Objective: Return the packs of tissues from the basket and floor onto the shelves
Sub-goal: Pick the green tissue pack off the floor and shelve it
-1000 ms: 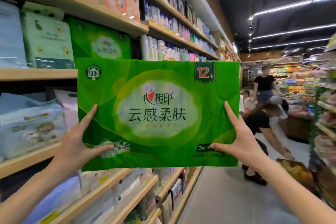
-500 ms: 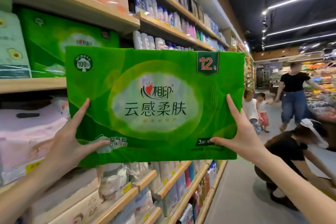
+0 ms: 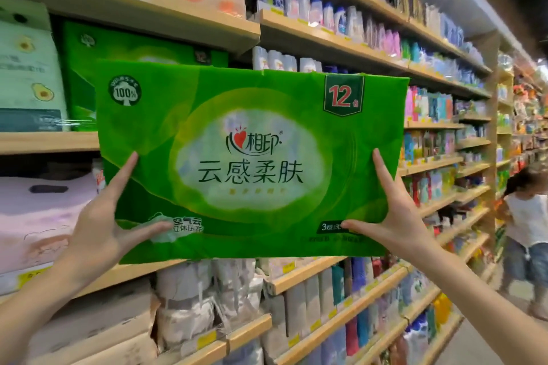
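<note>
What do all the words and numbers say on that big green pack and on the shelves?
"心相印" – brand, middle of the held green pack
"云感柔肤" – big characters below the brand
"12" – dark badge, pack's top right
"100%" – tree badge, pack's top left
"空气云" – pack's lower left; the line under it is blurred
"3层" – lower right, the rest hidden by the right hand
"12" – matching green pack on the shelf
Yellow shelf tags: unreadable

I see the wide green plastic tissue pack (image 3: 252, 157) blocking most of the wooden shelf (image 3: 47, 142) bay ahead. An identical green pack (image 3: 89, 74) already stands there, tight against a pale avocado-print pack (image 3: 29, 74) on its left. A dark gap opens beside it, under the upper board (image 3: 178, 21).
</note>
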